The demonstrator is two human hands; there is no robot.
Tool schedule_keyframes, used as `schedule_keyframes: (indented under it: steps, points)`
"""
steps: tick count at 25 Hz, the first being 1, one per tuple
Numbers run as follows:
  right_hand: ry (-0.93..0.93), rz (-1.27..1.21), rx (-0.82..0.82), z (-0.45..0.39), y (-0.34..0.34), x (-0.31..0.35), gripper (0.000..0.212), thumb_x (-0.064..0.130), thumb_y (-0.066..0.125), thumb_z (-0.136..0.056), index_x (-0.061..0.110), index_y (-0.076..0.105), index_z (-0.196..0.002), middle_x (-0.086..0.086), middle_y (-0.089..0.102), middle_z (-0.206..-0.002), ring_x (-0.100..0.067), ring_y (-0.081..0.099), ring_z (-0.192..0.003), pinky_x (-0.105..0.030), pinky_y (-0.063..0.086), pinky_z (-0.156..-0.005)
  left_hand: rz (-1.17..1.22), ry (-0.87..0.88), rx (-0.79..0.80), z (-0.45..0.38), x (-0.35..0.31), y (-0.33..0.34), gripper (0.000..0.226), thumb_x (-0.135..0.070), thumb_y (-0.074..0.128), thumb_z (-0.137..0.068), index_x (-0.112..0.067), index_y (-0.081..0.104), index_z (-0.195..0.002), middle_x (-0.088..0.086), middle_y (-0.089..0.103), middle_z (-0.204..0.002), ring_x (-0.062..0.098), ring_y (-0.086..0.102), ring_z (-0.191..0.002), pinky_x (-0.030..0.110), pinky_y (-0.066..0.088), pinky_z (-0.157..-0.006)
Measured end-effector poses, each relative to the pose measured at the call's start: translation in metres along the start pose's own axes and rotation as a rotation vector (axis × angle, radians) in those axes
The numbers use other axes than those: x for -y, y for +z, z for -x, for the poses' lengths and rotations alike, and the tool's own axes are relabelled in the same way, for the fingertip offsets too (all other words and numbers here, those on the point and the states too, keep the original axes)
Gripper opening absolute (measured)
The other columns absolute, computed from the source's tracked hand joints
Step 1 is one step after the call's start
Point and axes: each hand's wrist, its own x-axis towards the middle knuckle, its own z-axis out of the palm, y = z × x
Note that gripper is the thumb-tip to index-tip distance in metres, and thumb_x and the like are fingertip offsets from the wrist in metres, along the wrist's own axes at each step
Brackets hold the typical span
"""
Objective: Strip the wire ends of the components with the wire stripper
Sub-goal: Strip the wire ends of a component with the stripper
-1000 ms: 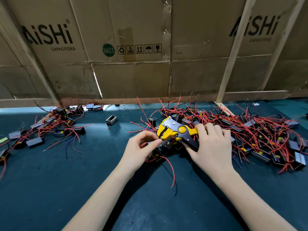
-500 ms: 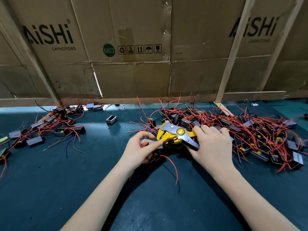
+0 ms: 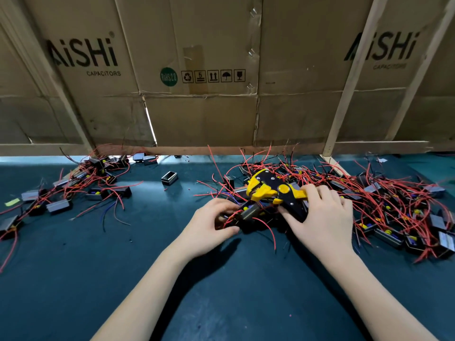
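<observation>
My right hand point(image 3: 322, 219) grips the handles of the yellow and black wire stripper point(image 3: 273, 190), whose jaws point up and to the left over the table's middle. Just left of it, my left hand point(image 3: 211, 225) holds a small black component point(image 3: 248, 214) with red wires curling out of it, close under the stripper's jaws. Whether a wire sits in the jaws I cannot tell.
A big heap of components with red wires point(image 3: 384, 205) covers the table to the right. A smaller heap point(image 3: 73, 190) lies at the left, and one lone black box point(image 3: 169, 177) sits between them. Cardboard sheets point(image 3: 202, 77) wall off the back of the dark green table point(image 3: 234, 291).
My left hand has dropped lower and now holds the component by its body instead of pinching at the jaws. The stripper has tilted a little further from me.
</observation>
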Motion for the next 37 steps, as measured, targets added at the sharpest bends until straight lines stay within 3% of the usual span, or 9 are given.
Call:
schedule_keyframes:
  steps: [2, 3, 7, 13, 18, 26, 29, 33, 37]
  points:
    - [0.05, -0.017, 0.007, -0.003, 0.0, -0.007, 0.056, 0.056, 0.076, -0.071, 0.013, 0.064, -0.104, -0.009, 0.063, -0.092, -0.034, 0.059, -0.089, -0.042, 0.037, -0.077, -0.301, 0.117, -0.061, 0.0, 0.0, 0.003, 0.025, -0.017, 0.069, -0.089, -0.017, 0.072, -0.114, 0.0, 0.06, -0.111, 0.014, 0.054, -0.103, 0.026, 0.043, -0.092]
    - [0.074, -0.017, 0.003, -0.004, -0.001, -0.009, 0.056, 0.056, 0.076, -0.072, 0.013, 0.064, -0.104, -0.01, 0.063, -0.092, -0.034, 0.059, -0.09, -0.042, 0.036, -0.078, -0.326, 0.126, -0.092, -0.001, -0.001, 0.006, 0.02, -0.019, 0.067, -0.091, -0.016, 0.075, -0.11, 0.002, 0.06, -0.106, 0.017, 0.054, -0.098, 0.03, 0.043, -0.089]
    - [0.127, -0.007, 0.001, -0.005, -0.002, -0.011, 0.054, 0.054, 0.077, -0.071, 0.012, 0.064, -0.104, -0.013, 0.064, -0.092, -0.036, 0.059, -0.089, -0.042, 0.035, -0.078, -0.226, 0.067, -0.209, -0.006, -0.003, 0.011, 0.016, -0.021, 0.063, -0.094, -0.017, 0.078, -0.1, 0.002, 0.057, -0.093, 0.02, 0.052, -0.084, 0.036, 0.045, -0.078]
    - [0.114, 0.065, 0.078, -0.006, -0.004, -0.012, 0.055, 0.055, 0.075, -0.073, 0.012, 0.065, -0.105, -0.01, 0.065, -0.093, -0.033, 0.059, -0.093, -0.041, 0.032, -0.079, -0.28, 0.029, -0.263, -0.006, -0.003, 0.011, 0.015, -0.023, 0.064, -0.092, -0.022, 0.079, -0.094, -0.002, 0.058, -0.091, 0.017, 0.049, -0.086, 0.034, 0.043, -0.079]
    - [0.062, 0.069, 0.145, -0.011, -0.007, -0.014, 0.045, 0.056, 0.075, -0.073, 0.016, 0.066, -0.09, -0.005, 0.067, -0.078, -0.032, 0.065, -0.074, -0.037, 0.038, -0.068, -0.345, 0.081, -0.288, -0.006, -0.005, 0.006, 0.012, -0.022, 0.069, -0.089, -0.02, 0.081, -0.087, -0.002, 0.059, -0.086, 0.021, 0.045, -0.088, 0.033, 0.036, -0.079]
    - [0.071, 0.017, 0.077, -0.012, -0.008, -0.015, 0.047, 0.055, 0.078, -0.07, 0.014, 0.063, -0.087, -0.006, 0.063, -0.076, -0.033, 0.063, -0.075, -0.038, 0.041, -0.069, -0.146, 0.032, -0.263, -0.004, -0.009, -0.004, 0.015, -0.016, 0.072, -0.086, -0.01, 0.077, -0.074, -0.01, 0.058, -0.082, 0.016, 0.048, -0.09, 0.026, 0.034, -0.079]
    - [0.14, -0.043, 0.125, -0.008, -0.002, -0.014, 0.051, 0.06, 0.073, -0.071, 0.018, 0.063, -0.098, -0.006, 0.063, -0.088, -0.033, 0.061, -0.09, -0.04, 0.04, -0.079, -0.16, 0.083, -0.219, -0.001, -0.01, -0.007, 0.013, -0.016, 0.072, -0.087, -0.011, 0.079, -0.077, -0.007, 0.058, -0.084, 0.016, 0.049, -0.089, 0.027, 0.037, -0.08]
    - [0.071, 0.077, -0.017, -0.009, 0.0, -0.021, 0.055, 0.048, 0.082, -0.067, 0.01, 0.064, -0.103, -0.016, 0.058, -0.092, -0.036, 0.054, -0.09, -0.043, 0.033, -0.081, -0.097, 0.161, -0.105, 0.0, -0.014, -0.007, 0.011, -0.012, 0.073, -0.086, -0.008, 0.079, -0.078, -0.005, 0.057, -0.082, 0.005, 0.049, -0.081, 0.022, 0.038, -0.076]
    - [0.047, 0.096, -0.11, -0.013, -0.002, -0.023, 0.059, 0.043, 0.084, -0.063, 0.01, 0.062, -0.106, -0.017, 0.057, -0.093, -0.036, 0.051, -0.09, -0.044, 0.032, -0.078, 0.122, 0.026, -0.058, -0.002, -0.017, -0.015, 0.009, -0.009, 0.073, -0.085, -0.003, 0.08, -0.085, 0.006, 0.061, -0.087, 0.023, 0.059, -0.084, 0.038, 0.046, -0.08]
